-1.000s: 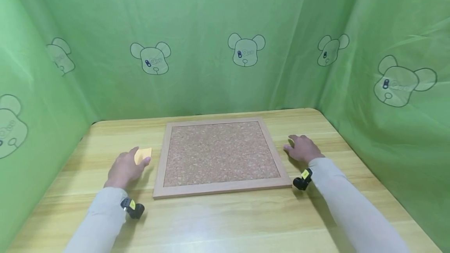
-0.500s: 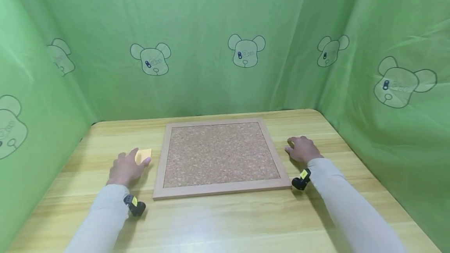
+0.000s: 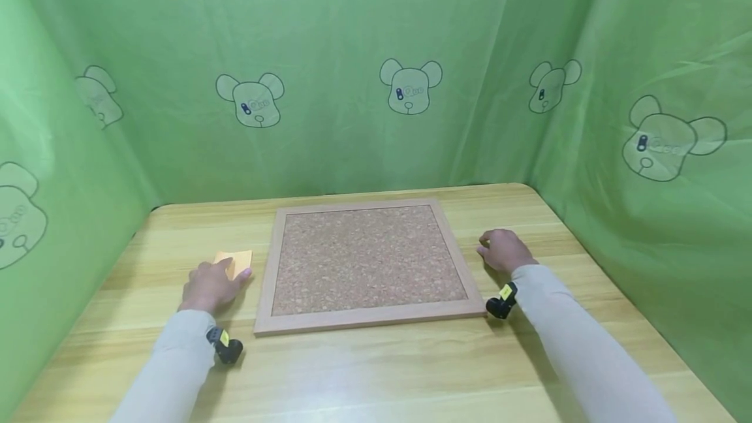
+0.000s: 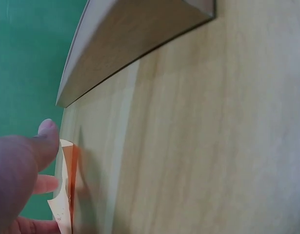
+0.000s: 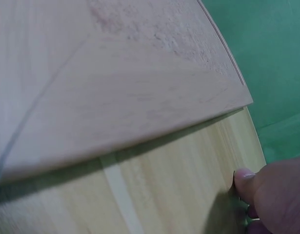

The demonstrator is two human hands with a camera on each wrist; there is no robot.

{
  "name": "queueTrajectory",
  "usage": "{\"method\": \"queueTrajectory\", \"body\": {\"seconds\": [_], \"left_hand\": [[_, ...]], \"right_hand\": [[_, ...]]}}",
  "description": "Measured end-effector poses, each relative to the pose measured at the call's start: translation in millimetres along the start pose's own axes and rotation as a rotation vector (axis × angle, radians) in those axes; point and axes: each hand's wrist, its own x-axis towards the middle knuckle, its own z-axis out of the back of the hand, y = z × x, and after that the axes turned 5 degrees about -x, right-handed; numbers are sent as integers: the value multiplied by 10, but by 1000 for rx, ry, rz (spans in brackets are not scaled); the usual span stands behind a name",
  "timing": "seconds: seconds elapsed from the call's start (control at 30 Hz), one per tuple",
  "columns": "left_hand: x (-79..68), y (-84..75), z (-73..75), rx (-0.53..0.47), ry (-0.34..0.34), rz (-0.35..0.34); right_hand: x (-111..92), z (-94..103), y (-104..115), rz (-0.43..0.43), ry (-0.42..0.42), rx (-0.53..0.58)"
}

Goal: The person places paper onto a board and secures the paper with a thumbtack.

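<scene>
An orange paper note lies on the table left of the board. My left hand rests over its near part, fingertips on the paper and thumb apart by its right edge. In the left wrist view the note is bent, its edges raised, with fingers against it. A framed cork board lies flat between the hands. Right of it, my right hand is at the table with fingers curled in. The right wrist view shows the thumb low over the wood; whether anything is between the fingertips is hidden.
The light wood table carries the board and the note. Green curtains with bear-head prints enclose its back and both sides. A small black camera is strapped to each sleeved wrist.
My left fingers have come down and back, so more of the orange note shows behind them. The right hand's fingers have curled in further. The board has stayed in place.
</scene>
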Motion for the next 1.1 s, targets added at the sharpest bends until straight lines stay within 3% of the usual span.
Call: {"method": "queueTrajectory", "body": {"seconds": [0.33,1.1], "left_hand": [[-7,-6,1,41,-19,-18],[41,44,20,-3,-106,-65]], "right_hand": [[36,-33,3,-21,1,16],[30,-32,-5,-7,-6,72]]}}
